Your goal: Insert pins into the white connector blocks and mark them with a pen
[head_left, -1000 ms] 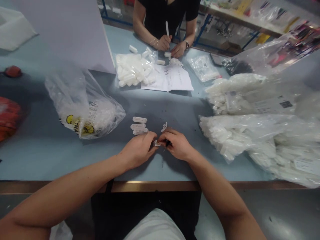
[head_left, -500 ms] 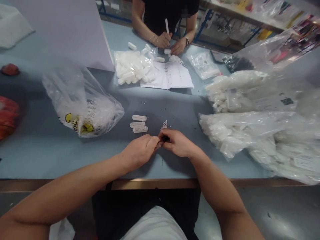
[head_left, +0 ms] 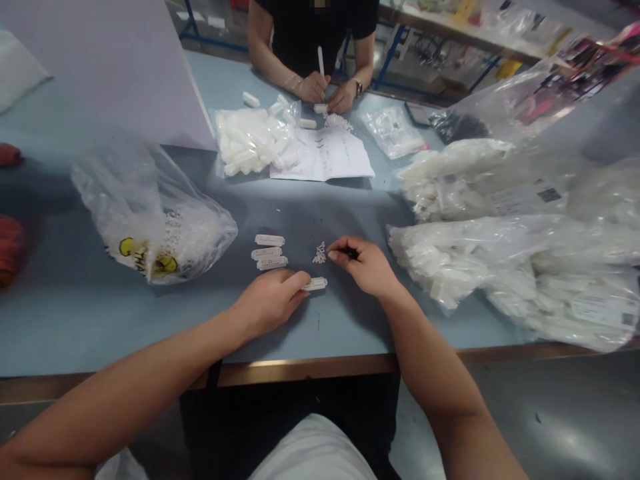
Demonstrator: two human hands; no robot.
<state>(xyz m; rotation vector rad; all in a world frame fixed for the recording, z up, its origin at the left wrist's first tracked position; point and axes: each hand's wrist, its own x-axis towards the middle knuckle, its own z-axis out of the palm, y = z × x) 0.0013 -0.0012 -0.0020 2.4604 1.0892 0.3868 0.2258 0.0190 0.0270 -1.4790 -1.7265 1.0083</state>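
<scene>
My left hand (head_left: 270, 301) pinches one end of a white strip (head_left: 317, 284) between thumb and fingers, its other end pointing right, in from the middle of the front edge of the table (head_left: 350, 337). My right hand (head_left: 367, 267) is curled, thumb and forefinger close together beside a little heap of small white pieces (head_left: 319, 253); I can't tell whether they grip one. I'd read this as handling small pieces with the strip held steady. Taking up one piece calls for a light fingertip pinch, without brushing the heap apart.

Just beyond my left hand lie three printed strips (head_left: 270, 240), the nearer two very close together. Sideways, my reach is bounded by a clear bag (head_left: 195, 247) toward the left edge and bulky bags (head_left: 450, 263) along the right. Toward the far edge, a paper sheet (head_left: 327, 160) lies before a co-worker's hands (head_left: 313, 87).
</scene>
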